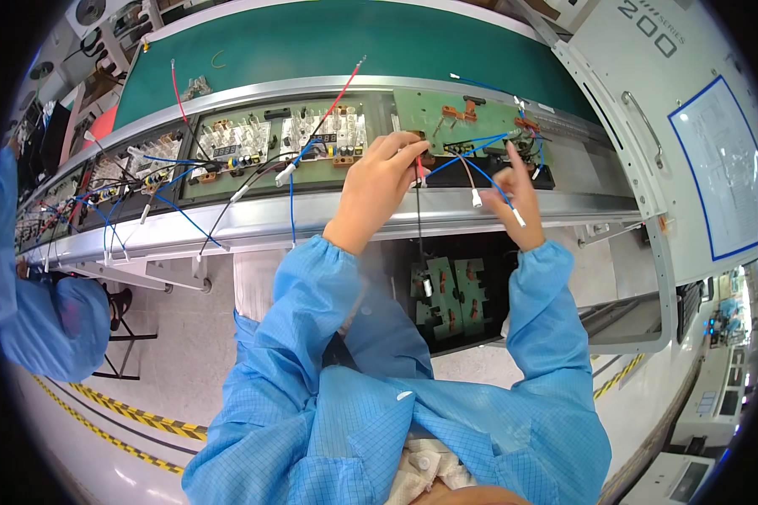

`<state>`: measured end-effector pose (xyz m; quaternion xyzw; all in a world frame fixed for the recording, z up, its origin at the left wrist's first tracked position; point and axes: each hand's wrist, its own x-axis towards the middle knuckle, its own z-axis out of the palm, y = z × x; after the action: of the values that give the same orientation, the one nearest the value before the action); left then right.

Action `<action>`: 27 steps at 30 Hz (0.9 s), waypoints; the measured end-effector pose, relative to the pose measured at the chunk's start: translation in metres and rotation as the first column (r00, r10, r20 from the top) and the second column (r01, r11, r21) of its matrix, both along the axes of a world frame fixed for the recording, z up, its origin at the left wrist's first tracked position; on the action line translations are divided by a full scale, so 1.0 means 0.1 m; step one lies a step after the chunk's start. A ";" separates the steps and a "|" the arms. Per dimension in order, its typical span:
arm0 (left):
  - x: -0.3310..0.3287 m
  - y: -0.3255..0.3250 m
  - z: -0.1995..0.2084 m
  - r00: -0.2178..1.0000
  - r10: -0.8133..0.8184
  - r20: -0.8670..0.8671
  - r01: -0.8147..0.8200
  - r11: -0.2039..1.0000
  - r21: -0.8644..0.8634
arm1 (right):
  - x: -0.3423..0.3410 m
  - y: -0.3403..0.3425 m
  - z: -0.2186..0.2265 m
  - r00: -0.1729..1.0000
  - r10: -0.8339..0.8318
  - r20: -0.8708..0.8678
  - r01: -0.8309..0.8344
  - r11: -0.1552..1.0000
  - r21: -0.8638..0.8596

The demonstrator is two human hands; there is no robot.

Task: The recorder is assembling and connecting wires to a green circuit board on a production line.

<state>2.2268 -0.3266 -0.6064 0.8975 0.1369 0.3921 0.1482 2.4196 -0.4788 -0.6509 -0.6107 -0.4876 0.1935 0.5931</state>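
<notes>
My left hand (379, 183) is closed in a pinch at the near edge of a green circuit board (421, 105). Red and black wire (419, 206) shows at its fingertips, and the black part hangs down over the rail with a white connector (428, 289) at its end. My right hand (516, 198) is by the board's right side, index finger stretched out and thumb apart from it, with nothing seen in its grip. Crossing blue wires (480, 145) run between the hands, one ending in a white tip. A short wire with a white connector (477, 199) dangles beside them.
To the left, populated circuit boards (253, 139) line the metal rail (269, 215). Behind them lies a green belt (337, 46). Below my hands, a black bin (501, 295) holds green boards (451, 295). A white machine (648, 109) stands right; another person's blue sleeve (50, 328) is left.
</notes>
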 end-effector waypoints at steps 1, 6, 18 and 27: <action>0.92 -0.33 -0.15 0.999 0.018 0.039 -0.019 1.000 0.007 | 0.90 -0.21 -0.03 0.997 0.044 0.067 -0.043 0.999 -0.011; 4.16 -1.94 -0.45 0.959 0.087 0.269 -0.069 0.995 -0.072 | 3.96 -1.48 -0.04 0.999 0.042 -0.006 -0.042 0.998 -0.055; 6.76 -3.17 -0.76 0.968 0.062 0.242 -0.014 0.981 -0.194 | 6.21 -2.88 -0.30 0.933 -0.216 0.288 0.244 0.968 -0.063; 6.34 -2.32 -1.45 1.000 -0.009 0.005 0.010 0.909 -0.416 | 5.66 -2.00 -1.34 0.942 -0.219 0.253 0.232 0.973 -0.022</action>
<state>2.8612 -0.5584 -0.7512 0.8454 0.2129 0.3544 0.3380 2.9852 -0.6787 -0.7845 -0.6969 -0.4801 0.0588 0.5295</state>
